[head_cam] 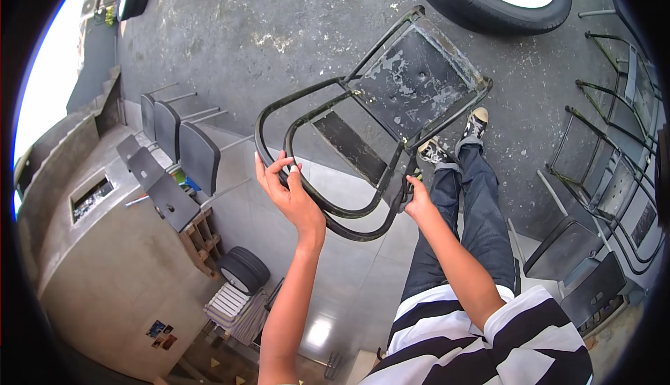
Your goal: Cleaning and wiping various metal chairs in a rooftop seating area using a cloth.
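A worn chair with a black metal tube frame [361, 212] and a peeling dark padded seat [416, 78] is tilted in front of me. My left hand [288, 191] grips the rounded tubing at its left end, fingers curled at the outer tube. At the lower corner of the frame, my right hand [419, 196] holds a dark cloth [396, 192] against the tube. A narrow dark panel [352, 147] spans the frame between the hands. The far sides of my fingers are hidden.
Tires [492, 13] stand on the concrete floor ahead. Grey chairs [199, 157] line the left side beside a wooden pallet [201, 241]. More metal chair frames [617, 175] crowd the right. Stacked tires [245, 270] sit at lower left. My shoes [475, 123] are just beyond the chair.
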### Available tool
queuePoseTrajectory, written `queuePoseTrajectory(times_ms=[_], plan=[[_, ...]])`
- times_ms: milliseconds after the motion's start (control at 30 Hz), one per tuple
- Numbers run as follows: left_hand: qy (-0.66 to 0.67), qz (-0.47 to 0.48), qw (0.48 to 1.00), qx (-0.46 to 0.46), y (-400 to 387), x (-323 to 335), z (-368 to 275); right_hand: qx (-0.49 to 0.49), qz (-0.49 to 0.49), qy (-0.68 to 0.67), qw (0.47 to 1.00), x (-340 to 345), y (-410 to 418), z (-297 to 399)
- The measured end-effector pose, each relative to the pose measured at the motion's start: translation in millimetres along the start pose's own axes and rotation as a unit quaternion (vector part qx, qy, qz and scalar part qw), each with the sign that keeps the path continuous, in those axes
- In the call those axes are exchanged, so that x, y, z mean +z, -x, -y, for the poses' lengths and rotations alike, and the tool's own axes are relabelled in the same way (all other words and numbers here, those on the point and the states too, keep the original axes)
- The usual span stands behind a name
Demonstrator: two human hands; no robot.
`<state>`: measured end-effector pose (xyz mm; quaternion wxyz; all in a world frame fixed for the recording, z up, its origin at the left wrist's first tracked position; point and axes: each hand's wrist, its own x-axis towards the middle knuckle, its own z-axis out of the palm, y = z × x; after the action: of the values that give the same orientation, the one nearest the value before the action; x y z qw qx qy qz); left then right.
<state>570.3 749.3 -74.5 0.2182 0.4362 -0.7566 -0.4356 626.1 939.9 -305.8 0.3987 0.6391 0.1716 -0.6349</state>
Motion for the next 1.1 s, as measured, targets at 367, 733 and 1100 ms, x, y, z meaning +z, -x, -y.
queuePoseTrajectory(times_ms=[367, 733, 1100], plan=[[0.102, -0.021, 0.994, -0.017, -0.2, 8.0, -5.2, 0.006, 0.048, 0.04, 0.998, -21.1, -109.1, 61.8], [0.046, -0.053, 0.997, 0.022, 1.2, 17.0, 8.4, 0.065, -0.012, 0.095, 0.993, 43.6, 126.4, -30.3], [0.607, 0.065, 0.761, -0.218, -3.2, -3.1, 58.1, -0.152, 0.206, 0.358, 0.898, 99.8, 243.4, -54.3]])
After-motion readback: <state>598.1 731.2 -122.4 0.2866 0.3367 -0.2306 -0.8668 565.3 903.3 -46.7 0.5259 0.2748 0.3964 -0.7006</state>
